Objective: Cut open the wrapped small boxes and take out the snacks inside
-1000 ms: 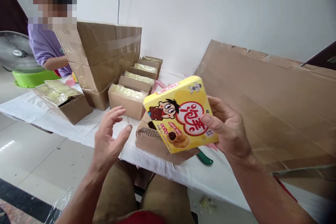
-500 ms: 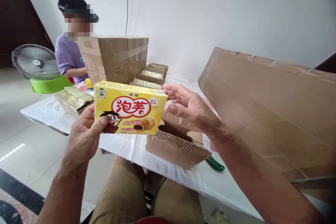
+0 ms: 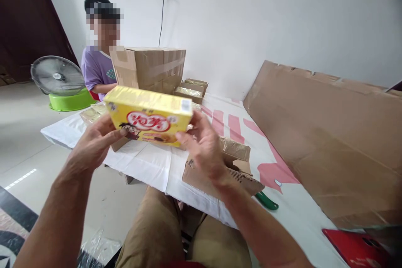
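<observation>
A yellow snack box (image 3: 147,111) with red lettering and a cartoon figure is held up over the table, its top face tilted into view. My left hand (image 3: 94,138) grips its left end, thumb on the front. At the opposite end my right hand (image 3: 204,146) is closed on the box too, thumb against the front face. Below and behind my right wrist, an open cardboard carton (image 3: 201,178) with torn edges rests on the white cloth. Beside that carton lies a green handle (image 3: 266,201), its other end hidden.
Large taped cartons (image 3: 150,67) stand at the back, with small open boxes of wrapped packs (image 3: 188,91) alongside. A cardboard sheet (image 3: 314,134) leans on the right, near a red phone (image 3: 354,247). Another person (image 3: 97,67) sits behind, by a fan (image 3: 56,75).
My right hand, open beside the box before, has closed on its right end. The box has tipped so more of its top shows. The view has shifted, bringing the red phone into sight.
</observation>
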Available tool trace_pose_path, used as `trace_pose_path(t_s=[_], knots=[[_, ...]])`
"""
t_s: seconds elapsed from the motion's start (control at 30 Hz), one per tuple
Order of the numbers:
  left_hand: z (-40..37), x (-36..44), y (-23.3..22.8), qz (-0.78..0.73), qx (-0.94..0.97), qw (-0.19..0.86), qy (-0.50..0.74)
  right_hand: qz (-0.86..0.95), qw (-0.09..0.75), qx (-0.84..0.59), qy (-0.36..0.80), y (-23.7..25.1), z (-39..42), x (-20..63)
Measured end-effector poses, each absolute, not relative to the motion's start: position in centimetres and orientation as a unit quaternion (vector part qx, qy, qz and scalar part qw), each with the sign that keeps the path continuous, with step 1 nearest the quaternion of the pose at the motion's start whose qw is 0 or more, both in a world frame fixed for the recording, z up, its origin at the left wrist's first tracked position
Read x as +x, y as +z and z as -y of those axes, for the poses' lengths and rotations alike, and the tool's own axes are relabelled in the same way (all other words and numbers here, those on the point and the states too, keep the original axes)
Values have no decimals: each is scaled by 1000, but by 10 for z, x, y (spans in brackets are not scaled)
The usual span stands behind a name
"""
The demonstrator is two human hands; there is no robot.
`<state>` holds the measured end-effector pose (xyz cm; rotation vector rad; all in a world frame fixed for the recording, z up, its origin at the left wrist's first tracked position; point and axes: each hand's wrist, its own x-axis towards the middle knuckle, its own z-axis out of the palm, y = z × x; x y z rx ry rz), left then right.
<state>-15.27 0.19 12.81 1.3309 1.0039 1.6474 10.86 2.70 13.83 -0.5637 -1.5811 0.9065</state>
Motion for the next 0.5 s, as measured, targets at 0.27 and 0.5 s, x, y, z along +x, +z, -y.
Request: trace_pose_path(t_s=[0.27,0.5], knots=[[-4,-189,-7,-578,471,382,547,639,574,-399,320,-40,-26,41],[-85,-141,-61,-560,515,372,532,588,598,-496,224,-94,-80,59]])
